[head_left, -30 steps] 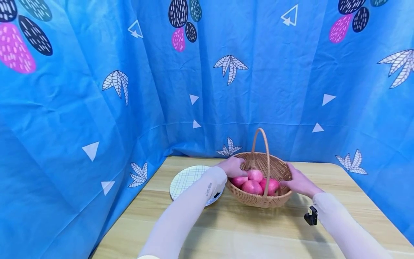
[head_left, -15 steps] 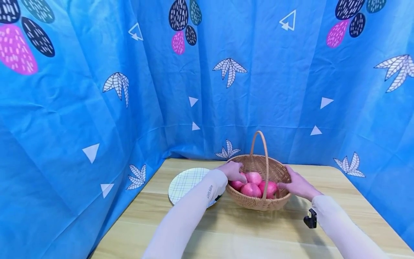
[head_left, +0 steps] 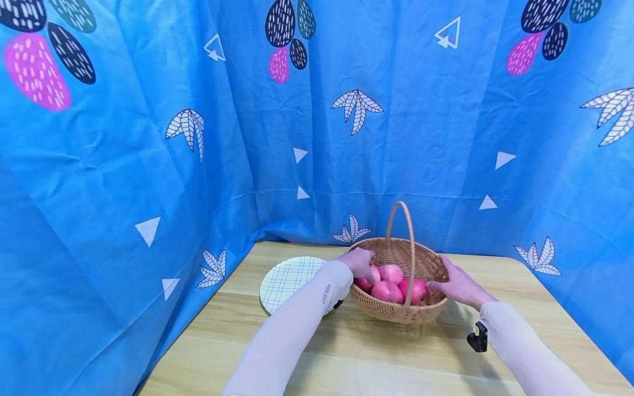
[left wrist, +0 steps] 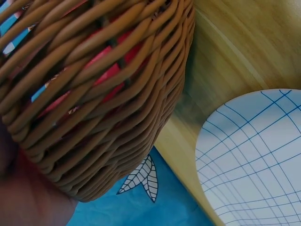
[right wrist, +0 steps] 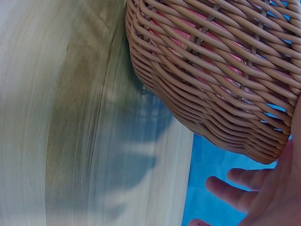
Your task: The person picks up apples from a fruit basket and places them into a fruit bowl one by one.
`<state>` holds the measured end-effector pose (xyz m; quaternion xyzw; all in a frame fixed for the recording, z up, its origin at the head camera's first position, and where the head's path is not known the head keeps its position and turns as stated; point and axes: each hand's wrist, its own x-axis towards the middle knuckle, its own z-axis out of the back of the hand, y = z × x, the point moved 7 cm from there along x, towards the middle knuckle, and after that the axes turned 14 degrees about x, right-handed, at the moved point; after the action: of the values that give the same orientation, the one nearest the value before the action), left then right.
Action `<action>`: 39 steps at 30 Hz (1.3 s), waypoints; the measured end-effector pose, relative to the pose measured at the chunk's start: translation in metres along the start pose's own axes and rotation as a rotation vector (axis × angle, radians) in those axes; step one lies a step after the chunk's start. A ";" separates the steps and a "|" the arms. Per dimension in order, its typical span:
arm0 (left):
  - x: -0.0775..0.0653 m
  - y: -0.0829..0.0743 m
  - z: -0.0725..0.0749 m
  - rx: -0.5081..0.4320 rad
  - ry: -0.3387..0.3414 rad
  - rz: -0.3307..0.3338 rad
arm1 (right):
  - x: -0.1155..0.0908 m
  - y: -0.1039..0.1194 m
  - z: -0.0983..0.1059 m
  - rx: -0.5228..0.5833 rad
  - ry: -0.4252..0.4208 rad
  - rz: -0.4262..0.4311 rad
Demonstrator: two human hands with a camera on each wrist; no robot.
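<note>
A wicker basket with an arched handle stands toward the back of the table, with several pink-red pomegranates in it. My left hand reaches over the left rim, fingers bent down round the leftmost pomegranate; its fingertips are hidden. In the left wrist view, that hand appears at the basket's lower edge, with red showing through the weave. At the right rim, my right hand holds the basket, thumb inside. The right wrist view shows this hand's fingers spread outside the wicker wall.
A round plate with a blue grid pattern lies left of the basket, partly under my left forearm in view. Blue patterned curtains hang around the back and sides of the wooden table. A black wrist clip sits on my right sleeve.
My left hand has sunk a little deeper into the basket, its fingers lower over the leftmost pomegranate. My right hand stays at the right rim. The head view has shifted slightly.
</note>
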<state>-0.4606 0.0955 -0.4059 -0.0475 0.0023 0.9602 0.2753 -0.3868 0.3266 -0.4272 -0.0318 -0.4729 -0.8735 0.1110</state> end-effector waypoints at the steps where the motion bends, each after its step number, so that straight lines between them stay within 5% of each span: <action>1: 0.000 -0.001 0.000 0.005 -0.003 -0.009 | 0.000 0.000 0.000 -0.003 0.002 0.001; 7: 0.001 -0.006 -0.004 0.009 -0.014 -0.051 | -0.001 -0.003 0.001 0.009 0.003 -0.003; 39: 0.007 -0.001 -0.005 0.153 -0.161 -0.048 | -0.005 0.000 -0.001 -0.025 -0.002 -0.014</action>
<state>-0.4658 0.0996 -0.4113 0.0510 0.0524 0.9510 0.3004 -0.3821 0.3263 -0.4288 -0.0308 -0.4622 -0.8801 0.1041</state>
